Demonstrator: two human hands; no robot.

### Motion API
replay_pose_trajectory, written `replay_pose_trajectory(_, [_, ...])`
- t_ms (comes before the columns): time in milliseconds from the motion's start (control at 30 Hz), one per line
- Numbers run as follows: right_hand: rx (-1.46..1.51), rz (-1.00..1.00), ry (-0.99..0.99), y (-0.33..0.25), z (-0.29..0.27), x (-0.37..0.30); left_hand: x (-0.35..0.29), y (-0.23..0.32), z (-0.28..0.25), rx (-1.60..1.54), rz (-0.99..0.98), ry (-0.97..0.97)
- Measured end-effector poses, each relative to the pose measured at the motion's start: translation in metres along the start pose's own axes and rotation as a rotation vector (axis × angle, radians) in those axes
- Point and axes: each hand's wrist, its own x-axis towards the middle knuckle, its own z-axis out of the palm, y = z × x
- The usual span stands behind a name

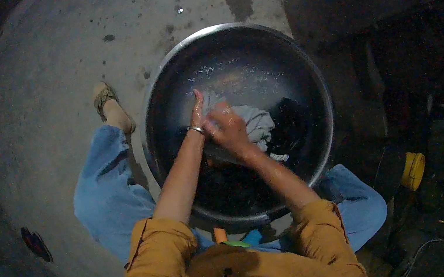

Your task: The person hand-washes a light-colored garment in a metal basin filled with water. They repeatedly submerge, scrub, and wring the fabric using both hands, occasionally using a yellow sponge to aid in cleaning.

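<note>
A wide round metal tub point(223, 28) stands between my bent legs, with dark water and clothes in it. Over its middle my left hand point(198, 113), a bangle at the wrist, is seen edge-on with one digit pointing away; its other fingers are mostly hidden against a light grey cloth point(255, 123). My right hand point(227, 128), slightly blurred, is closed in a fist on the same cloth and pressed close to my left hand. Part of the cloth rises between both hands, while the rest bunches to the right. Darker fabric point(290, 126) lies in the water beside it.
Patches of foam point(216, 69) float at the tub's far side. Wet spots point(238, 4) mark the concrete floor. My sandalled foot point(111, 107) rests left of the tub. A yellow round object point(413, 170) is at the right, and dark footwear point(35, 245) at the left.
</note>
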Motion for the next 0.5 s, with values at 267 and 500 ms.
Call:
replay_pose_trajectory(267, [-0.633,-0.057,0.041,0.064,-0.008,0.047,-0.022,-0.021,0.055,0.216,0.000,0.182])
replay_pose_trajectory(500, [-0.657,0.431,0.152,0.260,-0.078,0.049,-0.002,-0.008,0.017,-0.129,-0.083,0.015])
